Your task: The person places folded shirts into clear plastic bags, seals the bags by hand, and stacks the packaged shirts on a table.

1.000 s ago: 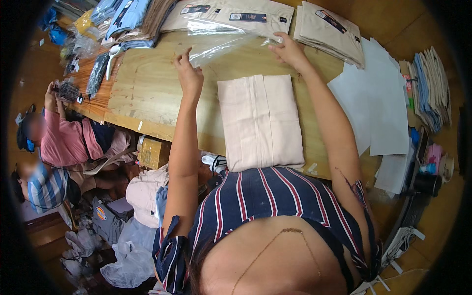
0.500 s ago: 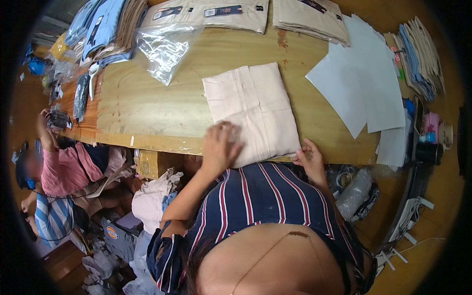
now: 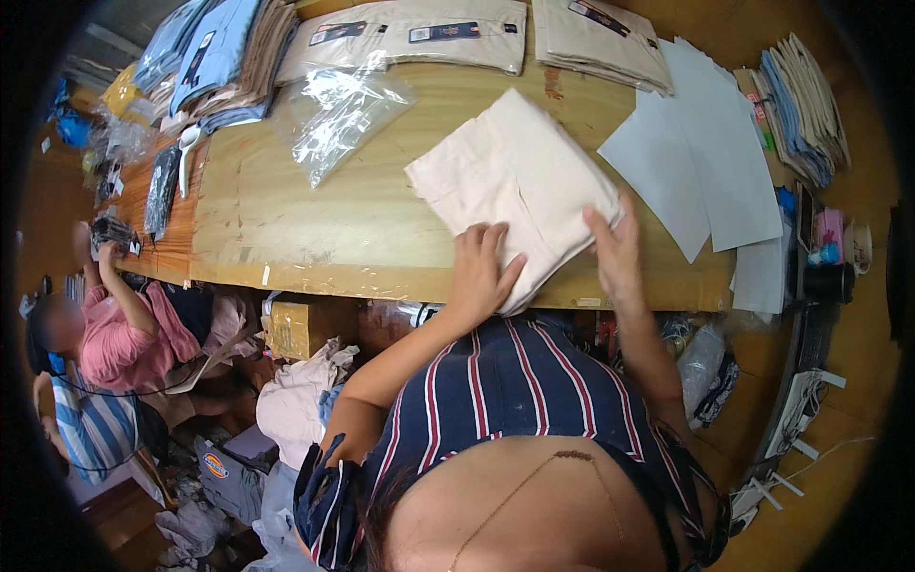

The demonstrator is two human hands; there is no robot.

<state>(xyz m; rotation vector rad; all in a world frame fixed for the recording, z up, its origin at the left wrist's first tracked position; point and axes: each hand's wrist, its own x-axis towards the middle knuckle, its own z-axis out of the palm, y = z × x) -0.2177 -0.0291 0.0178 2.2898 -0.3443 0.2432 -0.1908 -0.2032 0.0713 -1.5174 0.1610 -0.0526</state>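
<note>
A folded cream garment (image 3: 519, 191), perhaps trousers, lies turned at an angle on the table in front of me. My left hand (image 3: 484, 272) rests on its near left edge, fingers spread over the cloth. At the right corner, my right hand (image 3: 615, 243) grips the layered edge, thumb on top and the other fingers partly hidden. Left of the garment lies a clear plastic bag (image 3: 338, 119), crumpled and flat.
Packed cream garments (image 3: 429, 38) line the table's far side, beside a stack of blue and tan clothes (image 3: 224, 57). White paper sheets (image 3: 724, 162) lie to the right. A white spoon (image 3: 187, 157) sits at left. A person in pink (image 3: 124, 334) works lower left.
The garment has turned counterclockwise and shifted right. My right hand has moved up along its right edge to the corner. My left hand has moved right and lies on the cloth.
</note>
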